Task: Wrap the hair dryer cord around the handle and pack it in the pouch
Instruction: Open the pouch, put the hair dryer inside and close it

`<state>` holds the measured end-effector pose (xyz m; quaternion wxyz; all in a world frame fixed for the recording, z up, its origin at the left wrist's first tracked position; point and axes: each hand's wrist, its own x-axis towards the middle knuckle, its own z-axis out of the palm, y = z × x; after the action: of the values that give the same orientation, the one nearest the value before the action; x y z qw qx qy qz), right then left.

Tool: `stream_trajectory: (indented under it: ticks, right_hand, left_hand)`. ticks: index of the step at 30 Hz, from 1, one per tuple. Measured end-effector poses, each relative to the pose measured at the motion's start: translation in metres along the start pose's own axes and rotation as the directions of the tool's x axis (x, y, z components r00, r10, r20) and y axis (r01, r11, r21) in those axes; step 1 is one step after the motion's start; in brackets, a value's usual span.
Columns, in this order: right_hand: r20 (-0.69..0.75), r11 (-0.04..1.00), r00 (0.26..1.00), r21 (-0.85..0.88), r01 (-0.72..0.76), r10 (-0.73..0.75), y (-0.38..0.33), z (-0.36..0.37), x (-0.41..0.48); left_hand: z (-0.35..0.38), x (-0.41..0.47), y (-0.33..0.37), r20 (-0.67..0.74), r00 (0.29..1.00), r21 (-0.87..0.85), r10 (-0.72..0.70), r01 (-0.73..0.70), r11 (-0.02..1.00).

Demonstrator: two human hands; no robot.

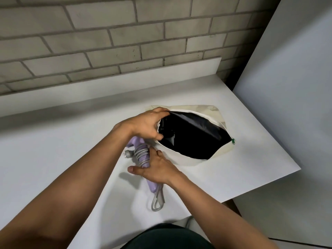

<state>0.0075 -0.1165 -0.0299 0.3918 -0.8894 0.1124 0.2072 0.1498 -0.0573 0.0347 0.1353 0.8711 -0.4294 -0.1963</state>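
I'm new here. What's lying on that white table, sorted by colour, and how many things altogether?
Purple: 1, the hair dryer
Grey: 1, the cord wound round the dryer's handle
Cream with black lining: 1, the pouch, held open
Total: 3

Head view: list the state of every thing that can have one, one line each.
pouch: unzipped, mouth held wide open, lying on the table.
zip pull: at the right end of the opening.
hair dryer: outside the pouch, lying on the table.
cord: coiled round the handle, one loop sticking out at the near end.
plug: free, beside the coils.
left hand: grips the pouch's rim.
right hand: open, over the hair dryer.
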Motion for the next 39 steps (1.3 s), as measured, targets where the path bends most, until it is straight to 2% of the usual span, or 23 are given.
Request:
stream_trajectory:
  ticks: [6,9,12,17,21,24,28,31,33,35,39]
  right_hand:
    - [-0.065,0.998,0.996,-0.003,0.066,-0.066,0.003,0.007,0.027]
    - [-0.098,0.965,0.995,0.262,0.020,0.006,0.004,0.008,0.022]
    - [-0.071,0.916,0.997,0.402,0.016,0.014,0.006,0.001,0.014]
    - [0.028,0.908,0.999,0.416,-0.049,0.041,0.020,-0.015,-0.016]
    - [0.126,0.911,0.992,0.408,-0.063,0.012,0.038,-0.036,-0.062]
    - [0.190,0.883,0.982,0.463,-0.072,-0.020,0.048,-0.059,-0.097]
    - [0.193,0.815,0.976,0.578,-0.032,-0.099,0.049,-0.093,-0.127]
    - [0.185,0.766,0.971,0.643,-0.003,-0.151,0.049,-0.109,-0.127]
    - [0.196,0.715,0.975,0.697,-0.061,-0.108,0.053,-0.111,-0.117]
    - [0.236,0.637,0.972,0.750,-0.179,-0.005,0.064,-0.112,-0.103]
    - [0.335,0.619,0.942,0.736,-0.276,0.023,0.083,-0.117,-0.086]
  left_hand:
    - [-0.001,-0.001,-0.004,-0.044,0.998,0.040,0.052,-0.050,0.998]
    - [-0.004,-0.001,-0.012,-0.059,0.997,0.051,0.059,-0.056,0.997]
    - [-0.005,0.002,-0.017,-0.045,0.997,0.060,0.067,-0.064,0.996]
    - [-0.012,0.008,-0.023,-0.024,0.998,0.065,0.055,-0.054,0.996]
    - [-0.017,0.013,-0.032,-0.045,0.998,0.053,0.045,-0.042,0.998]
    - [-0.014,0.013,-0.038,-0.061,0.998,0.031,0.028,-0.026,0.999]
    - [0.001,0.008,-0.043,-0.097,0.995,-0.037,0.034,-0.037,0.999]
    - [0.009,-0.002,-0.044,-0.118,0.989,-0.074,0.094,-0.103,0.992]
    - [0.013,-0.010,-0.042,-0.178,0.974,-0.097,0.143,-0.162,0.982]
    - [0.015,-0.017,-0.036,-0.262,0.957,-0.132,0.122,-0.161,0.978]
    - [0.019,-0.021,-0.031,-0.365,0.916,-0.084,0.170,-0.214,0.973]
